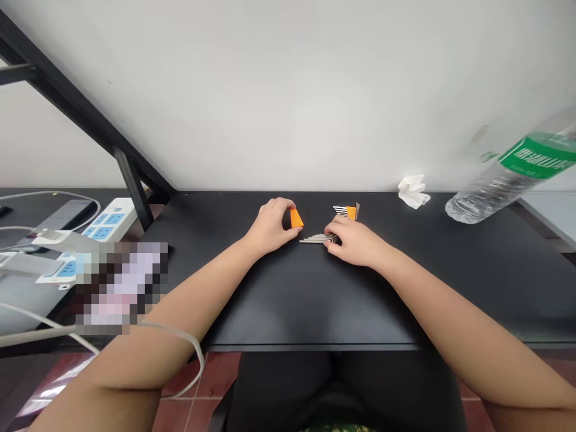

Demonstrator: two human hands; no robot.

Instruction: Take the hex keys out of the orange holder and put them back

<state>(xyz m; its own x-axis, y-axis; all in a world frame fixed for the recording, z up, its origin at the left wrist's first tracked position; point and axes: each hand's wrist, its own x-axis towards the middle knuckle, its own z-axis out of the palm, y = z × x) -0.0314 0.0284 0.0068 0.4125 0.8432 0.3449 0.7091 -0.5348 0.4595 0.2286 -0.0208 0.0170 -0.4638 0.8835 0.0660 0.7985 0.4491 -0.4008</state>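
Pinches an orange holder point(296, 218) in the narrowly curled left hand point(272, 225). Grips bare hex keys point(317, 239) near their bent ends with the narrowed right hand point(354, 241). Reaches both forearms point(213, 285) forward and inward over the black surface point(310, 300). Has a key-filled holder point(351, 212) just beyond the right hand.

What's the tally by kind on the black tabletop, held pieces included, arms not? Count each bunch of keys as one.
Orange holders: 2 (near holder in the left hand, far holder just beyond the right hand)
L-shaped key bunches: 2 (loose bunch in the right hand, racked bunch in the far holder)
Crumpled white tissue: 1
Plastic bottle: 1
Total: 6
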